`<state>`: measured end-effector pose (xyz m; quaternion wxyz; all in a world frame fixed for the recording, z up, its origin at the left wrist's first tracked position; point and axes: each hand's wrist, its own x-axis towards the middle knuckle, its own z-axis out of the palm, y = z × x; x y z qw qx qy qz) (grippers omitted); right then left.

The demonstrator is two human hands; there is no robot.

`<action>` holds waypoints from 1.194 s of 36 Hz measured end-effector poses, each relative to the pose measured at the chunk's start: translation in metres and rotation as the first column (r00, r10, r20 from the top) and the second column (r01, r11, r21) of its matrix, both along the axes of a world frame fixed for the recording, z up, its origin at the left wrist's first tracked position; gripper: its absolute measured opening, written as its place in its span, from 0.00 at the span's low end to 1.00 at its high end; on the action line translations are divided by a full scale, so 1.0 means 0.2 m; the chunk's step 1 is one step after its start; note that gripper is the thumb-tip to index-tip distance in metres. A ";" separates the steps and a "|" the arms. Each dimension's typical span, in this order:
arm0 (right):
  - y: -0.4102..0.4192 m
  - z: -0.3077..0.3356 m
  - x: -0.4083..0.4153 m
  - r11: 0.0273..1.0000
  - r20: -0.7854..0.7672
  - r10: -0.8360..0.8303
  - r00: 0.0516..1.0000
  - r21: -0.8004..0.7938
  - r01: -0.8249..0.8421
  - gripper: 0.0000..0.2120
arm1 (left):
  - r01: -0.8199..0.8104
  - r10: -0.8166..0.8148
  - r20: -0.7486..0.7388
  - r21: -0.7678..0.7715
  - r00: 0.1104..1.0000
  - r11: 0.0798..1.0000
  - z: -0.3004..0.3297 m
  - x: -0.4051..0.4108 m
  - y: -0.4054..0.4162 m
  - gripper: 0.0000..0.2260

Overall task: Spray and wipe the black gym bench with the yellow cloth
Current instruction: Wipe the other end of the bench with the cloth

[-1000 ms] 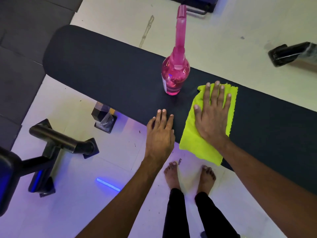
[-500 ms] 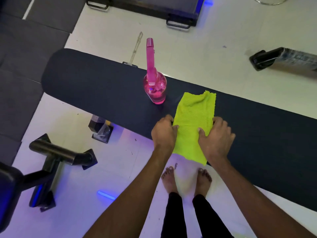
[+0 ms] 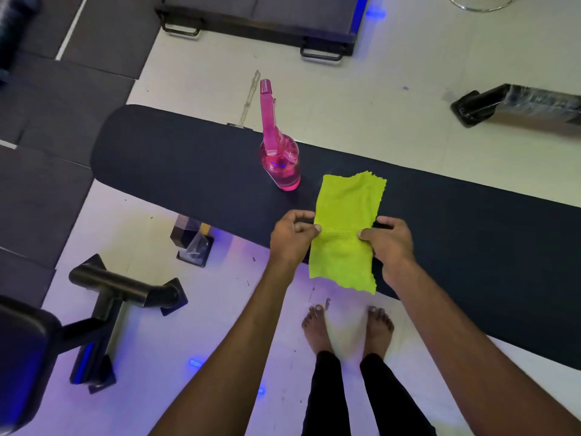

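2 hands pinch the yellow cloth (image 3: pixel 345 228) at mid-length: left hand (image 3: pixel 292 236) on its left edge, right hand (image 3: pixel 388 240) on its right edge, fingers (image 3: pixel 366 233) curled onto the fabric. The cloth lies across the near edge of the black gym bench (image 3: pixel 188 171), here the counter, its far half on the pad and its near half hanging over the floor. 1 pink spray bottle (image 3: pixel 279 162) stands upright just left of the cloth. Judged step: folding or regripping the cloth between wipes. Next move calls for pressing it flat and sweeping along the pad.
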<state>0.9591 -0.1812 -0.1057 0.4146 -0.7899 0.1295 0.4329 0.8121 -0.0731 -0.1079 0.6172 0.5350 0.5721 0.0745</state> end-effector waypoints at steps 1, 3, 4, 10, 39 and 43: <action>-0.02 0.02 0.02 0.998 -0.074 -0.038 0.997 0.053 0.042 0.27 | 0.015 -0.015 0.023 0.007 1.000 1.000 0.02 -0.01 0.00 0.10; -0.05 0.07 0.05 0.984 -0.178 -0.082 0.981 0.144 0.109 0.27 | 0.058 -0.060 0.055 0.041 0.997 0.997 0.07 -0.03 0.01 0.11; -0.06 0.10 0.07 0.977 -0.201 -0.086 0.976 0.173 0.122 0.27 | 0.079 -0.083 0.069 0.057 0.994 0.995 0.10 -0.04 0.01 0.11; -0.12 0.33 0.10 0.963 -0.032 0.098 0.995 0.256 -0.087 0.25 | 0.146 -0.164 0.084 0.181 0.983 0.972 0.30 -0.05 0.00 0.11; 0.05 0.66 0.21 0.784 0.354 0.495 0.794 0.212 -0.583 0.07 | -0.024 0.021 0.015 0.262 1.000 0.965 0.57 -0.14 0.16 0.08; 0.13 0.59 0.25 0.815 0.328 0.442 0.835 0.243 -0.527 0.07 | 0.023 -0.018 -0.017 0.395 1.000 0.918 0.51 -0.14 0.28 0.31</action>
